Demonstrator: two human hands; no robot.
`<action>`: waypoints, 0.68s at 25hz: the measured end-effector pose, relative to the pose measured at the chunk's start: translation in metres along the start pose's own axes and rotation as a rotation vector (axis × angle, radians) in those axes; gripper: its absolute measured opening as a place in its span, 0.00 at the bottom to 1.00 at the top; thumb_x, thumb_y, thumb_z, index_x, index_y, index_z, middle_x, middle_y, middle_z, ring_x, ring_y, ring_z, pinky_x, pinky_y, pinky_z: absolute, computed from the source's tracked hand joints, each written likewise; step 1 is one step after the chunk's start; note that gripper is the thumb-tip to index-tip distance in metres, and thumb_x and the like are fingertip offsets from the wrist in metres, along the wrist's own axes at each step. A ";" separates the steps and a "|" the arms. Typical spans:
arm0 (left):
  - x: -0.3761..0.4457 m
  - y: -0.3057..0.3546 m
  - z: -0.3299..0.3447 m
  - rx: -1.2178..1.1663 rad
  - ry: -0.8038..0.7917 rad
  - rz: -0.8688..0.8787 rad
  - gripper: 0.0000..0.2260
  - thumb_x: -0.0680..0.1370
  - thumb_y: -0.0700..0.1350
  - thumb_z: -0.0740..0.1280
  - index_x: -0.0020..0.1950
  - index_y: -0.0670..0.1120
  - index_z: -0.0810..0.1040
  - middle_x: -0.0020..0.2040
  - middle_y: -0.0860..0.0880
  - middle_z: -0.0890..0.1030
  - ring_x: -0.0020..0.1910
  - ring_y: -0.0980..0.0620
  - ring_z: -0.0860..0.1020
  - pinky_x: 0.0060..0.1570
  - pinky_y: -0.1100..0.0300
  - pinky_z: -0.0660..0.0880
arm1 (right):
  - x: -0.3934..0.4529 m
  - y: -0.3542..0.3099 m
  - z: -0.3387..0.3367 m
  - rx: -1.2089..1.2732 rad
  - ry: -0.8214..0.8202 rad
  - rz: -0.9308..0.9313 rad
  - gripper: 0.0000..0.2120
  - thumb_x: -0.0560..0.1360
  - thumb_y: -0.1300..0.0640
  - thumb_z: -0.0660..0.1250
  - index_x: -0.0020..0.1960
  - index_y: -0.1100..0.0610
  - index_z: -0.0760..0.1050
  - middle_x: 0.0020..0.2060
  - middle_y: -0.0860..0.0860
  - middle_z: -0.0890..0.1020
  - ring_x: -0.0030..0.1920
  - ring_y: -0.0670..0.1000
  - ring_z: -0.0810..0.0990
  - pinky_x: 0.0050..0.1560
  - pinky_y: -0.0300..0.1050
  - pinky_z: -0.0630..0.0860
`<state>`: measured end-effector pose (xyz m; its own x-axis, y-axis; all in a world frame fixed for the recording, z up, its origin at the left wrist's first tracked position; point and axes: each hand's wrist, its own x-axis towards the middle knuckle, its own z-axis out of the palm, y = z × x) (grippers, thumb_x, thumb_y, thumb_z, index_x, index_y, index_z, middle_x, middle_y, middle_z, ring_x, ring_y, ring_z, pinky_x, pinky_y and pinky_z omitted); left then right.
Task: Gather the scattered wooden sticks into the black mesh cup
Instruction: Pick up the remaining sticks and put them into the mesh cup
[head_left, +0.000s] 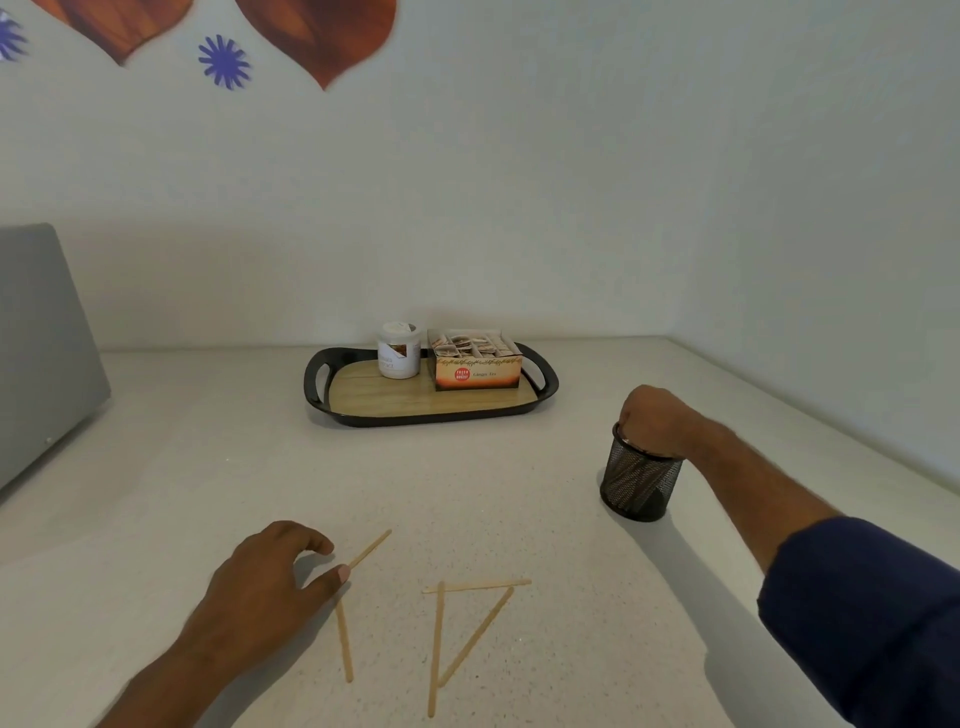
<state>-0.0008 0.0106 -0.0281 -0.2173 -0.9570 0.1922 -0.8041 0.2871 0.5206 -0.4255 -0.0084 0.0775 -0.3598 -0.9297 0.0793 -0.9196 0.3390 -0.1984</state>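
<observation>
We are reaching our right hand (655, 418) down into the black mesh cup (640, 475) at the right, fingers hidden inside, so we cannot tell their grip. Our left hand (270, 577) is lying palm-down near left, fingers loosely curled, thumb tip touching one wooden stick (370, 548). Four more sticks (470, 636) are lying near us on the counter (208, 467). On the far tray (431, 402), a box (475, 371) is reading "Ginger Tea" beside a white jar (398, 351).
</observation>
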 end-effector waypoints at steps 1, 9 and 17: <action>0.000 -0.001 0.000 0.005 -0.001 0.006 0.14 0.73 0.58 0.69 0.55 0.53 0.78 0.57 0.55 0.79 0.58 0.53 0.75 0.62 0.53 0.71 | 0.001 0.000 0.000 -0.024 0.016 -0.016 0.13 0.76 0.64 0.59 0.53 0.68 0.79 0.53 0.62 0.82 0.53 0.60 0.80 0.52 0.46 0.75; 0.008 -0.021 -0.017 0.035 -0.018 -0.029 0.14 0.75 0.58 0.67 0.56 0.53 0.78 0.58 0.52 0.78 0.57 0.51 0.75 0.60 0.49 0.73 | -0.010 -0.010 0.004 -0.122 0.271 0.014 0.11 0.75 0.56 0.60 0.49 0.54 0.81 0.49 0.53 0.84 0.51 0.58 0.80 0.51 0.49 0.66; 0.008 -0.034 -0.032 0.051 -0.081 -0.075 0.14 0.74 0.55 0.70 0.58 0.53 0.78 0.60 0.50 0.78 0.53 0.53 0.76 0.53 0.58 0.71 | -0.017 -0.009 0.021 -0.131 0.129 -0.003 0.36 0.75 0.30 0.50 0.76 0.49 0.57 0.78 0.51 0.57 0.76 0.62 0.55 0.70 0.67 0.50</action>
<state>0.0430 -0.0055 -0.0176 -0.1980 -0.9765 0.0851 -0.8467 0.2142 0.4871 -0.4083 0.0011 0.0574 -0.3666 -0.9073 0.2058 -0.9303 0.3601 -0.0696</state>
